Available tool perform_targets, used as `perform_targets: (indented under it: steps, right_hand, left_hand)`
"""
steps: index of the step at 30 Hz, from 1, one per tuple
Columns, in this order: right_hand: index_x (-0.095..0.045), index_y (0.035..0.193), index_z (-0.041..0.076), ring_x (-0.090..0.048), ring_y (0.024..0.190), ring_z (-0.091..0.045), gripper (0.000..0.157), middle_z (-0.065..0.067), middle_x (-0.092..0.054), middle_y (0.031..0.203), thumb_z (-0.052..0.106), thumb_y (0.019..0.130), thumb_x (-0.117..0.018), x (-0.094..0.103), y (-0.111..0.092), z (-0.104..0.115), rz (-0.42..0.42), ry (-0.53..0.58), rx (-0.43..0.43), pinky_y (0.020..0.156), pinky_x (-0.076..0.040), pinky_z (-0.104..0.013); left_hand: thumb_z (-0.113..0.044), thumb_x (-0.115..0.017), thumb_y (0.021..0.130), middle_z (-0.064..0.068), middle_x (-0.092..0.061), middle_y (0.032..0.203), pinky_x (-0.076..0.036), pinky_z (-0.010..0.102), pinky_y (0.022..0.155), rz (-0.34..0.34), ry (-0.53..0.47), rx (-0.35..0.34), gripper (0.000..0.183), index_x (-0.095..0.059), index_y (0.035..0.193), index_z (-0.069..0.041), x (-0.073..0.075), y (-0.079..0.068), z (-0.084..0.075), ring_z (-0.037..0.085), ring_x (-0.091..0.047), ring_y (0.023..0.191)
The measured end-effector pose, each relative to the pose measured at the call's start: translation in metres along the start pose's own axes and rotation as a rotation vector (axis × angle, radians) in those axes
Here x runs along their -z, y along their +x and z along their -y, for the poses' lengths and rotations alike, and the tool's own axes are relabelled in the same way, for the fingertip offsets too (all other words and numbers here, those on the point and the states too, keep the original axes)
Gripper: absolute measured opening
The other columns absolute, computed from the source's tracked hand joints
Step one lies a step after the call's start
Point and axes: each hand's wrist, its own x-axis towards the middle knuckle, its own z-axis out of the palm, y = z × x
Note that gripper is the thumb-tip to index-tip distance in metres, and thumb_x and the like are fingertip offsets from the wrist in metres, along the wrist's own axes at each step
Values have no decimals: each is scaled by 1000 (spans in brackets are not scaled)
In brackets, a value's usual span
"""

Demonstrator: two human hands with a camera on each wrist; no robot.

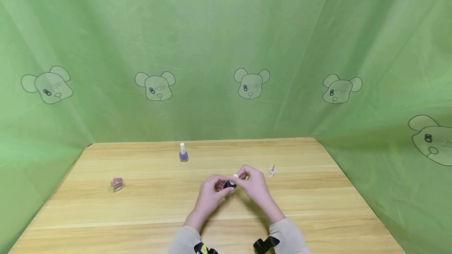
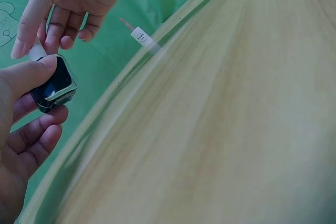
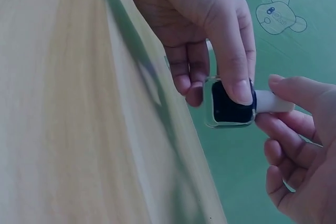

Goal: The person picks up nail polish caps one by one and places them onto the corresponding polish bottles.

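A small clear glass nail polish bottle with black polish is between the two hands, over the middle of the table. My left hand grips its body, the thumb lying across the glass. At its neck is a white cap, which my right hand pinches between thumb and fingers. In the right wrist view the bottle lies sideways, its cap toward the right hand. To the right of the hands, a white cap with a brush stands with the brush pointing up.
A purple nail polish bottle with a white cap stands upright near the back of the wooden table. On the left sits a small glass bottle with dusty pink polish, no cap on it. Green curtains hang behind and at the sides.
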Motion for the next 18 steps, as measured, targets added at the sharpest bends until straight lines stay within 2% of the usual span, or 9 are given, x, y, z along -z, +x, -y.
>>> perform_targets:
  steps: [4,7,14,18]
  right_hand:
    - [-64,75,12,-57,70,-10,21,2,-65,69,21,76,-83,-1,1,0,1,28,-2,64,-44,-18]
    - [-66,82,13,-57,76,-9,19,1,-66,75,22,78,-82,1,1,-1,33,38,18,70,-47,-21]
    - [-67,115,17,-58,98,-16,32,1,-70,105,26,85,-75,9,3,-4,181,33,62,77,-47,-24]
    - [-66,121,17,-58,102,-17,33,-1,-70,117,26,89,-70,14,5,-6,252,22,92,79,-46,-22]
  left_hand:
    - [-21,-80,80,5,-67,89,-51,16,65,-4,-10,1,24,-71,99,-9,0,0,0,3,-54,73]
    - [-21,-79,81,5,-68,91,-52,17,67,-7,-10,-3,24,-71,100,-9,-1,0,1,3,-55,74]
    - [-21,-76,84,7,-69,96,-54,18,71,-17,4,-21,27,-71,106,-7,-2,1,3,6,-60,79]
    - [-21,-74,85,8,-68,96,-55,18,72,-17,0,-21,27,-71,107,-6,-2,1,3,9,-61,80]
